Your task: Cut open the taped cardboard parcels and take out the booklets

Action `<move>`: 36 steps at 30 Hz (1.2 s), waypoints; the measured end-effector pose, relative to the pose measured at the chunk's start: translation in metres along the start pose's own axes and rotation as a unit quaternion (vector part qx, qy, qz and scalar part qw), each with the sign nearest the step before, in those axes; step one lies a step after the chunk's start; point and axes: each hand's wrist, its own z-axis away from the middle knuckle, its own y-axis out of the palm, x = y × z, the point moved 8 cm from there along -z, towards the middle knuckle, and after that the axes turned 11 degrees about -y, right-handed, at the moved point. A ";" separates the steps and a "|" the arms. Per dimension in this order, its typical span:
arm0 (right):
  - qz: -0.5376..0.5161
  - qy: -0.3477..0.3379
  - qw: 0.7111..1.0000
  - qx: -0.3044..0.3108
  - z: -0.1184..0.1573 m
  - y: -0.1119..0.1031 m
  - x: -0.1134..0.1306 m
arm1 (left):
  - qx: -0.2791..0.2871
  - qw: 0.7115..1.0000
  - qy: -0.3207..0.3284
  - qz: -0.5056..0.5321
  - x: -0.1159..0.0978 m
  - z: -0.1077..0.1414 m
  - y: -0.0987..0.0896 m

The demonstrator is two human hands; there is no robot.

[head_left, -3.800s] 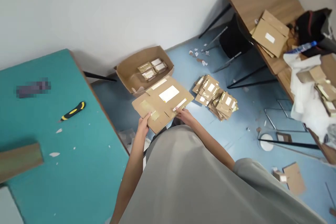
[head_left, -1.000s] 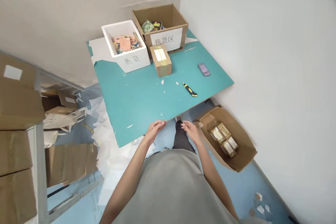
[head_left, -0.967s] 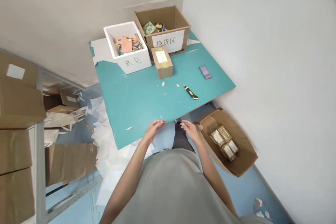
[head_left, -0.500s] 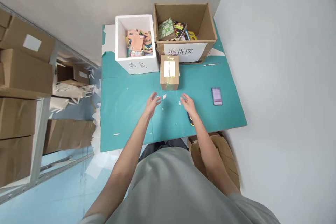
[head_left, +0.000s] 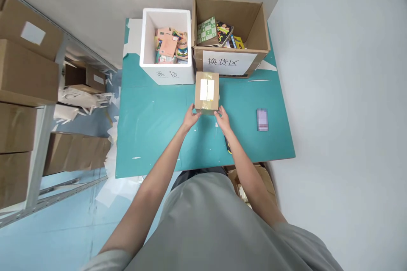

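Observation:
A small taped cardboard box [head_left: 206,100] with a white label on its top sits in front of the larger bins. My left hand [head_left: 191,117] grips its near left corner, thumb at the front and fingers along the side. At the near right corner, my right hand [head_left: 223,118] holds it the same way. Partly hidden by my right forearm lies a black and yellow tool [head_left: 228,145], its kind unclear.
Behind the box stand a white foam box [head_left: 171,75] of colourful packets and a large open carton [head_left: 262,46] with books. A phone [head_left: 262,120] lies right on the green table [head_left: 149,135]. Shelving [head_left: 47,144] with cartons is left; a wall rises right.
Both hands have moved forward from the bare tabletop and closed on the near corners of the small cardboard box. The whole view has shifted slightly.

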 end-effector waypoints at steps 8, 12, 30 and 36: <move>0.034 0.067 0.993 0.088 0.157 -0.002 -0.022 | -0.035 0.998 -0.047 -0.007 0.123 0.140 -0.055; 0.021 0.060 0.984 0.168 0.231 0.023 -0.020 | -0.047 0.996 -0.066 -0.024 0.157 0.195 -0.090; 0.389 -0.027 0.861 0.328 0.179 0.085 0.055 | -0.060 0.980 0.011 -0.192 0.105 0.126 -0.150; 0.425 -0.049 0.885 0.182 0.114 0.035 0.049 | -0.051 0.988 0.022 -0.145 0.104 0.123 -0.147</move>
